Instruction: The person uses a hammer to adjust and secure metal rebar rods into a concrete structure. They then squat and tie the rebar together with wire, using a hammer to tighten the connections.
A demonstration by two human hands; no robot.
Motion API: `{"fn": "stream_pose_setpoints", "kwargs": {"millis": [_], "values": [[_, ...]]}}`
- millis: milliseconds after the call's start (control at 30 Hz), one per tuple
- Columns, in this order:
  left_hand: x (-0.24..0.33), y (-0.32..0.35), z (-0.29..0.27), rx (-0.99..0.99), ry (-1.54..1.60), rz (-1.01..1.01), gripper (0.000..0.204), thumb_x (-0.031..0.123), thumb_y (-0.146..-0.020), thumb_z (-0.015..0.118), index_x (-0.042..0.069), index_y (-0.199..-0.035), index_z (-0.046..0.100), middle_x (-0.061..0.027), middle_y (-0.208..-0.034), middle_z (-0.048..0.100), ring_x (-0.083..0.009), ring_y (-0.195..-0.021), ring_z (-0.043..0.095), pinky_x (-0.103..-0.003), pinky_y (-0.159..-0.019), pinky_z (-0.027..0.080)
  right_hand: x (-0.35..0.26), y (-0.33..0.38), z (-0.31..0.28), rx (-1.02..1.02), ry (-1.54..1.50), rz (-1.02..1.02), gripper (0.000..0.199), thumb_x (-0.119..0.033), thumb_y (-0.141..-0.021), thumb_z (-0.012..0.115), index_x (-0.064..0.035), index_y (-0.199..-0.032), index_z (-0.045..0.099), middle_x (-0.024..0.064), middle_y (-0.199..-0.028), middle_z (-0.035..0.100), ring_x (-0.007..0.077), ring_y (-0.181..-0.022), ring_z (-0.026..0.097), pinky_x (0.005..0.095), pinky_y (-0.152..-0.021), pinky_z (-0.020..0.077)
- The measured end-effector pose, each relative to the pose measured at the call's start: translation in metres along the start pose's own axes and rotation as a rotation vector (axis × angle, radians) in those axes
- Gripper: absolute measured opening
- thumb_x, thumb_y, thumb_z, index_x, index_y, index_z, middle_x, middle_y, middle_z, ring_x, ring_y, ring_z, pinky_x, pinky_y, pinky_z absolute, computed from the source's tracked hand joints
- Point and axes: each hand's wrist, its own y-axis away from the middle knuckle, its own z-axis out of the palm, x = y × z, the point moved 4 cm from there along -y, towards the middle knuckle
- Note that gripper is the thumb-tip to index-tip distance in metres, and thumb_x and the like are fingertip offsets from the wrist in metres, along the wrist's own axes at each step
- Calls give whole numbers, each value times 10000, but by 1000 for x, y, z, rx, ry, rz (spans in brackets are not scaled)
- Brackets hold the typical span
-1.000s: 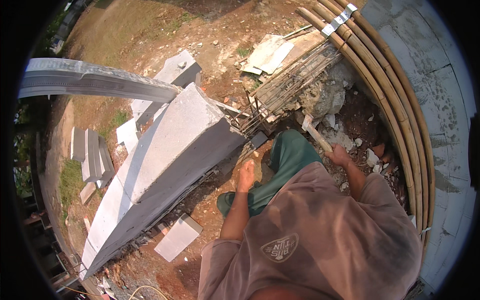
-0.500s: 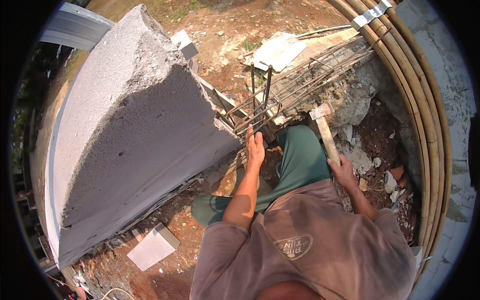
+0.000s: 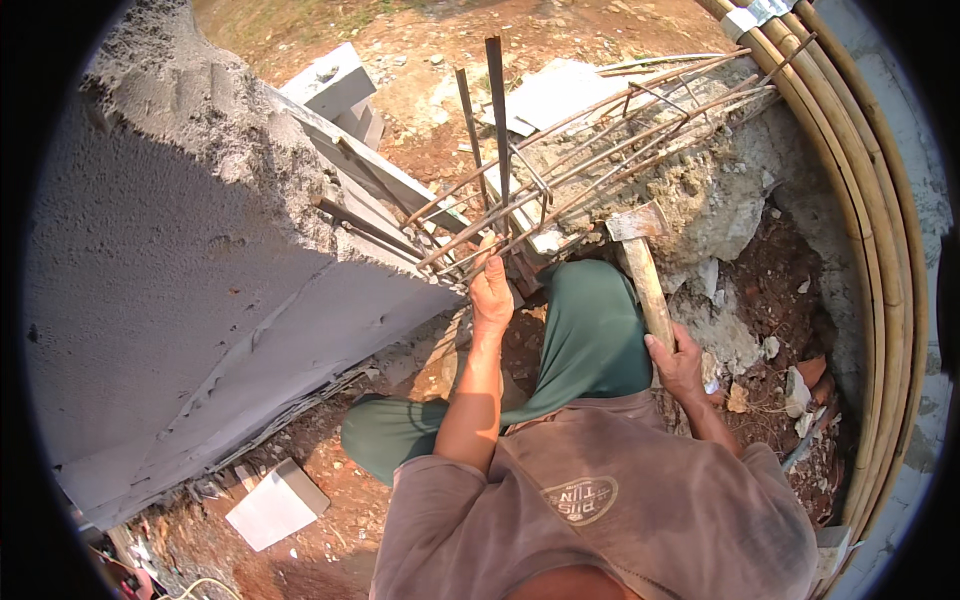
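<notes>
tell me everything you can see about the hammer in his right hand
The hammer has a pale, worn wooden handle and a blocky grey metal head that looks dusty or rusted. The right hand grips the handle near its lower end, so the shaft runs up and slightly leftward away from the person, head uppermost. The head sits just in front of the broken concrete rubble, below the bent rebar cage and beside the green trouser knee. Whether the head touches the rubble cannot be told.
</notes>
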Motion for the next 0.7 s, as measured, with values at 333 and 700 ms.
{"fn": "stream_pose_setpoints", "kwargs": {"millis": [333,700], "values": [[-6,-5,-9,-137,-37,31,649,485,-971,368,-28,-1368,347,-184,-1319,460,-248,-1208,462,-353,-1025,339,7,-47,-1,-96,141,-240,407,-315,-756,743,-26,-993,584,133,-782,649,255,-691,644,344,-625,497],[9,-3,-7,-123,-80,8,640,484,-972,376,-37,-1343,391,-153,-1296,492,-223,-1205,449,-330,-1026,321,16,-75,40,9,70,-303,337,-219,-731,756,-21,-961,611,116,-817,639,224,-712,625,329,-653,488]]}}
